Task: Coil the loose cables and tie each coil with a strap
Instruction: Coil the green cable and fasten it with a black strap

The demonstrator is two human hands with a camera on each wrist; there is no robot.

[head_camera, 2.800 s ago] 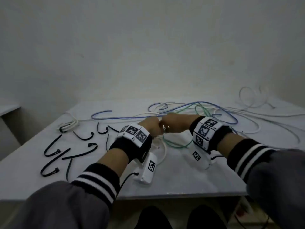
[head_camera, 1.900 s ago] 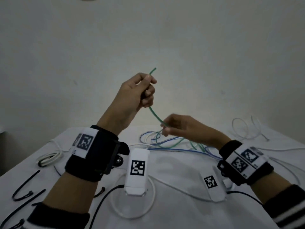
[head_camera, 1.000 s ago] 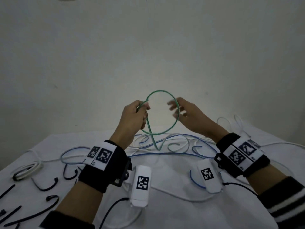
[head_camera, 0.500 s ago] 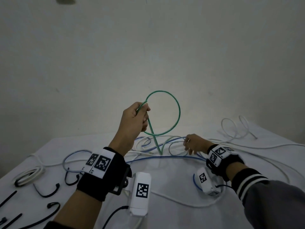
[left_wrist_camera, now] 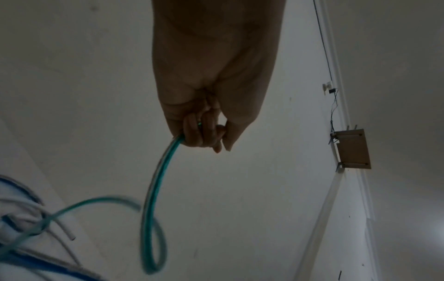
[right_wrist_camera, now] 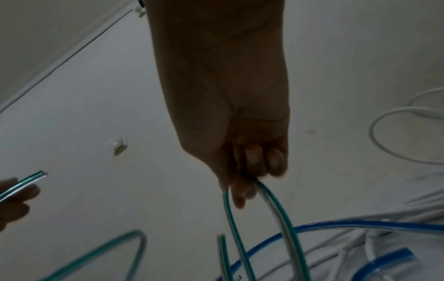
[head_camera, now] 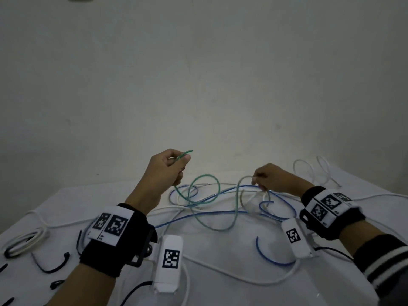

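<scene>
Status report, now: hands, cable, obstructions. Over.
Left hand grips green cable near its end, raised. Right hand pinches a farther bend of it, low over the table. Blue cable and white cables cross it. Over.

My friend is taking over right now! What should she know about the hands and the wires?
Left hand: raised, grips the green cable near its free end.
Right hand: low over the tangle, pinches a bend of the same green cable further along.
The green cable lies in loose loops on the table, crossing the blue cable and white cables.
Done: one white coil at far left looks tied.
Left: coil and strap the green, blue and white cables. Black straps lie at left.
</scene>
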